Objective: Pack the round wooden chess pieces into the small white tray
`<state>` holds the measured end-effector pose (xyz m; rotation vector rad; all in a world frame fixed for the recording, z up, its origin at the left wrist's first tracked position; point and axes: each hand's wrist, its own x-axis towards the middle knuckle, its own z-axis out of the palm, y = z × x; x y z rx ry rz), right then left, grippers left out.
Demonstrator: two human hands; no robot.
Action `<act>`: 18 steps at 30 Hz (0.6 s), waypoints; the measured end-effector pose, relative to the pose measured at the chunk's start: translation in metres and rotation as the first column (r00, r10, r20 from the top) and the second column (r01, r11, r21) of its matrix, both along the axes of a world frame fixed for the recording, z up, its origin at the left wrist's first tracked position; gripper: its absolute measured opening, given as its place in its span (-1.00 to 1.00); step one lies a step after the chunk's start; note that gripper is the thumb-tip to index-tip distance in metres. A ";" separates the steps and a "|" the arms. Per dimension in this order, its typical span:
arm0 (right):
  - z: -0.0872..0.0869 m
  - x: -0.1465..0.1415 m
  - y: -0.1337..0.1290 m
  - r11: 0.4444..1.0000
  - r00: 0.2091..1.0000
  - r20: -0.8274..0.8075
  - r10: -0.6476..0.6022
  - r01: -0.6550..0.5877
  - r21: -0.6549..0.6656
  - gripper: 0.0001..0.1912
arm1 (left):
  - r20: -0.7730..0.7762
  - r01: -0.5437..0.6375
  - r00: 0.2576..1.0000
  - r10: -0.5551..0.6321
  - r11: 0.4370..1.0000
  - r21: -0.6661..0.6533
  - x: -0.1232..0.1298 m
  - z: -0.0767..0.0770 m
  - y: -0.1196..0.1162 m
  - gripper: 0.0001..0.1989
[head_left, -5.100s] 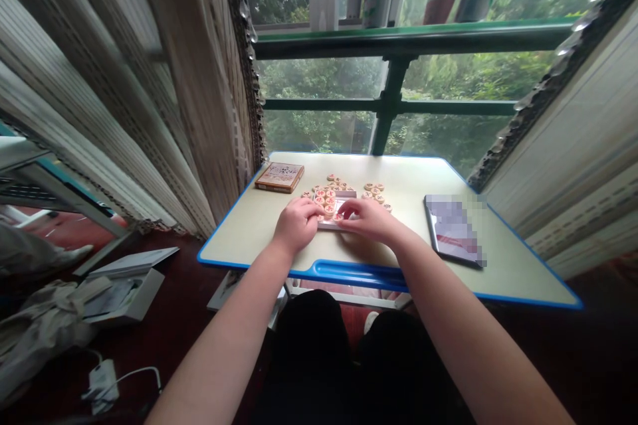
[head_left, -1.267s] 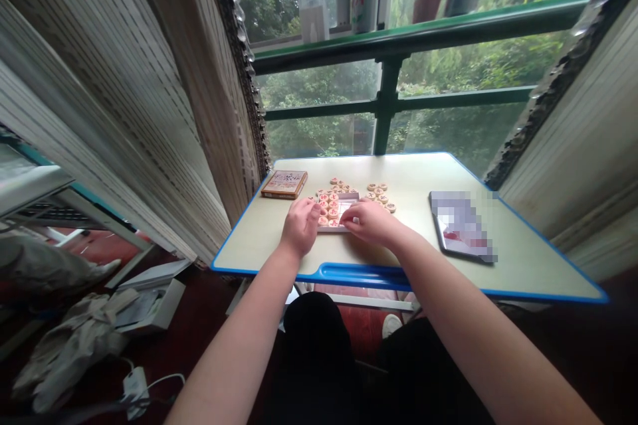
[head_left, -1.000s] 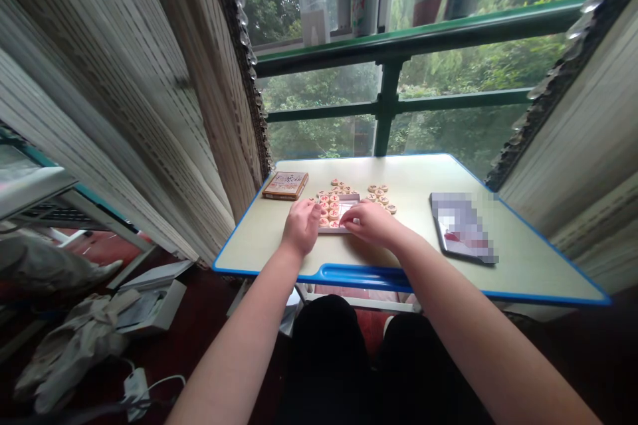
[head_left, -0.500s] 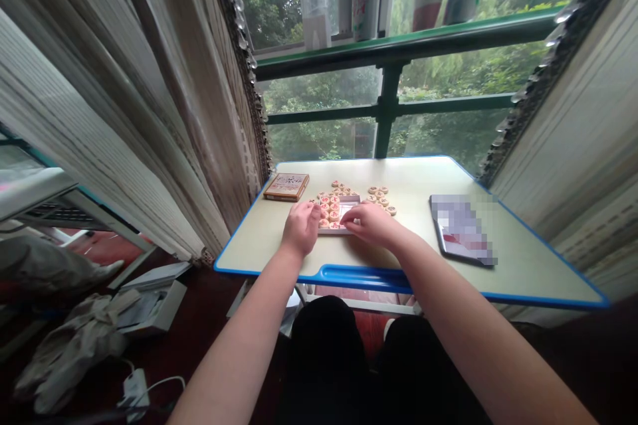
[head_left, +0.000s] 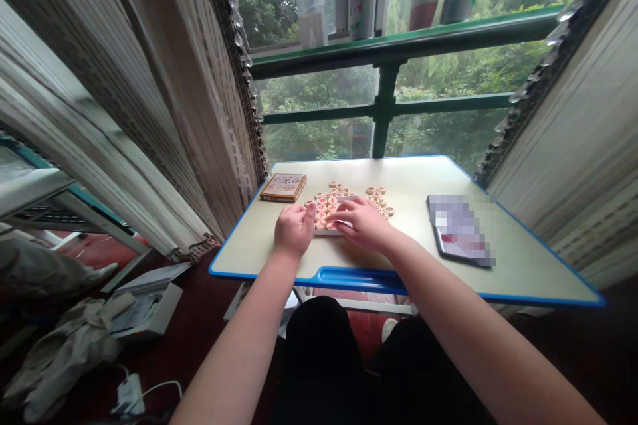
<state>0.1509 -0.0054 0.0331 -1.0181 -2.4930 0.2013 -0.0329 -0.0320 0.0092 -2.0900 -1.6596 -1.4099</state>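
Note:
A shallow open box (head_left: 326, 233) on the table holds round wooden Chinese chess pieces (head_left: 322, 208) with red characters, laid in rows in its left part. My left hand (head_left: 293, 229) is at the box's left side, thumb along the wall and fingers curled, gripping that edge. Over the right part of the box is my right hand (head_left: 366, 222), its fingers apart and the tips at the pieces; I see nothing held in it. It hides much of the box. Loose chess pieces (head_left: 376, 192) lie behind and to the right of the box.
A flat patterned box lid (head_left: 283, 187) lies at the back left of the table (head_left: 264, 246). To the right is a tablet-like device (head_left: 461, 232), partly pixelated. Cans (head_left: 363, 8) and cups stand on the window ledge. Curtains (head_left: 199, 99) hang on both sides.
My right hand has shifted slightly left over the box, and its fingers have spread toward the pieces. My left thumb now stands upright against the box wall. The view has moved slightly.

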 end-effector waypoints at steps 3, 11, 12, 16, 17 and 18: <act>0.001 -0.002 -0.002 1.000 0.998 0.056 0.001 0.000 -0.007 -0.75 | -0.036 0.012 0.999 -0.014 0.999 -0.031 0.000 -0.001 0.001 -0.46; -0.003 -0.001 0.002 0.998 0.998 0.036 0.058 -0.058 -0.009 -0.75 | -0.057 -0.011 0.998 0.008 0.999 -0.051 -0.001 -0.002 0.003 -0.47; -0.003 -0.001 0.002 0.998 0.997 0.033 0.064 -0.064 -0.006 -0.76 | -0.054 -0.012 0.999 0.009 0.998 -0.056 -0.001 -0.003 0.003 -0.47; -0.004 -0.001 0.002 0.998 0.997 0.025 0.069 -0.069 -0.001 -0.76 | -0.052 -0.011 0.999 0.008 0.998 -0.065 -0.001 -0.003 0.003 -0.47; -0.004 -0.001 0.002 0.997 0.997 0.022 0.071 -0.071 -0.003 -0.77 | -0.055 -0.013 0.998 0.010 0.998 -0.068 -0.001 -0.003 0.003 -0.47; -0.004 -0.001 0.002 0.997 0.997 0.020 0.073 -0.073 -0.005 -0.77 | -0.060 -0.017 0.998 0.013 0.997 -0.070 -0.001 -0.003 0.003 -0.47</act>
